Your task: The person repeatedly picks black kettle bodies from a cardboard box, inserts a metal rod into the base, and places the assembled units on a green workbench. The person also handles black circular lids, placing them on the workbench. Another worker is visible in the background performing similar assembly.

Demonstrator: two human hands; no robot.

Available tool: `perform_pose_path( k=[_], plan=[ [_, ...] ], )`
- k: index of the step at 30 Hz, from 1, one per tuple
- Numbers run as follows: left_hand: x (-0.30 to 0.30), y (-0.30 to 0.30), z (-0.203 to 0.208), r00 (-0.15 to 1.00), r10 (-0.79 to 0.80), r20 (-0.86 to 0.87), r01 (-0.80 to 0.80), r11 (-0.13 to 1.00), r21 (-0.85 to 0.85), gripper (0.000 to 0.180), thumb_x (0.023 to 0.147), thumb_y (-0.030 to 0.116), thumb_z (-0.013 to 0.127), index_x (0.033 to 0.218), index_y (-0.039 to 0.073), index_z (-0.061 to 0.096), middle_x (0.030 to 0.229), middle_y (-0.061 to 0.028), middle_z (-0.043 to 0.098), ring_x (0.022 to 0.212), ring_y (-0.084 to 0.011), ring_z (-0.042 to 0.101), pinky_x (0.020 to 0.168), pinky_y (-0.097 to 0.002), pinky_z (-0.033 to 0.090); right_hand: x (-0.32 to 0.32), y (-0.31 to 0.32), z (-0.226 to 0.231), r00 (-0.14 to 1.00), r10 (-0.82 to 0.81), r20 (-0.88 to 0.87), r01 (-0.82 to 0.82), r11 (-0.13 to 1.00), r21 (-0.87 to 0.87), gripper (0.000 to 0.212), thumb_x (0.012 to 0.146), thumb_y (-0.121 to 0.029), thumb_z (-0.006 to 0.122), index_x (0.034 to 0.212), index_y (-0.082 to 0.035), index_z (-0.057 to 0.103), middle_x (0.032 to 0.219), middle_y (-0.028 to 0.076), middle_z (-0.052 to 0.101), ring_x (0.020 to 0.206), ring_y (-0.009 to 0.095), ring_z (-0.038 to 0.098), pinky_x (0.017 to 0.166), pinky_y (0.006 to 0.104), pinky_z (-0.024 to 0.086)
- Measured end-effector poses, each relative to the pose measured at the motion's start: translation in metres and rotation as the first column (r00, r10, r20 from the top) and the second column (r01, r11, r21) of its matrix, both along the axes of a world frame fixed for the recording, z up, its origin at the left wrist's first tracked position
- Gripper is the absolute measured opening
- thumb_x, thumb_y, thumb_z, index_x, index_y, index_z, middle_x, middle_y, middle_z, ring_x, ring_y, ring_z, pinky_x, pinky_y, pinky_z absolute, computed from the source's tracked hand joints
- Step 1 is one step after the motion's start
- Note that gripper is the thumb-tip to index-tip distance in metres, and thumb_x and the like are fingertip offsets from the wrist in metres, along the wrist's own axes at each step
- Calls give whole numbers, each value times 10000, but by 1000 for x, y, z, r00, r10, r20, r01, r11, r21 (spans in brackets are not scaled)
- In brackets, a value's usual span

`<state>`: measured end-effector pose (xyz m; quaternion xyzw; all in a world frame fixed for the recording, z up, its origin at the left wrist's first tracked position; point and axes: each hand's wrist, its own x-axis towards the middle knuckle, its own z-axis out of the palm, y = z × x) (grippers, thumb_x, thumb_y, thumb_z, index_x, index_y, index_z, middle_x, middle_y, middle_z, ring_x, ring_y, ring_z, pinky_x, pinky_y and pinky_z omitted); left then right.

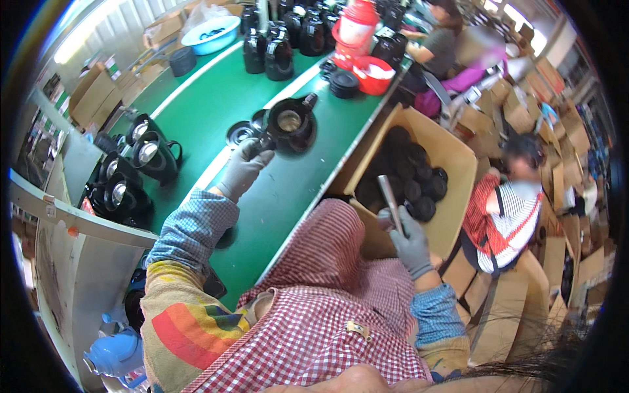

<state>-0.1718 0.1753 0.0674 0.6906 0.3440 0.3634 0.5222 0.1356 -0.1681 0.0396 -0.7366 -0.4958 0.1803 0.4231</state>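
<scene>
My gloved left hand (241, 171) is closed round the handle of a black jug (303, 139) on the green work surface. The jug's open mouth faces up and shows a shiny inside. Round black parts (242, 133) lie just beyond that hand, partly behind the jug. My gloved right hand (411, 245) grips a slim silver metal rod (388, 195), which points up and away from me. It is held over the near edge of a cardboard box (462, 160) full of round black lids (419, 187). Whether the fingers hold anything else is hard to tell.
Several black jugs (149, 154) stand at the left, and more black jugs (278, 56) at the far end. Red buckets (354, 39), a red basin (380, 82) and a blue basin (223, 39) sit farther off. Co-workers (508, 203) and cardboard boxes (511, 308) occupy the right.
</scene>
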Motion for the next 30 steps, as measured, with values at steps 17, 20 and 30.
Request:
perform_pose_path(
  k=[17,20,30],
  plan=[
    [40,384,-73,634,768,-88,-773,630,-76,506,840,446,813,1027,-13,712,895,-175,719,816,-281,670,773,-419,513,-99,252,-50,852,458,253,-362,865,-347,664,906,-361,647,1493,-109,464,1002,205,689,909,393,676,812,503,535],
    [77,398,-68,615,780,-113,-786,619,-6,484,838,439,818,986,-10,711,771,-137,693,702,-266,653,691,-432,508,-70,205,-20,927,308,214,-253,935,-250,635,916,-304,669,1453,-18,489,1014,204,715,896,357,694,802,451,550],
    [58,358,-53,737,675,-35,-639,713,287,569,808,293,762,1288,30,607,1139,-197,673,1096,-367,647,982,-437,513,17,-57,-31,961,-255,103,271,809,-522,476,1011,-164,600,1442,25,526,1201,120,626,1018,215,562,890,303,467]
  ],
)
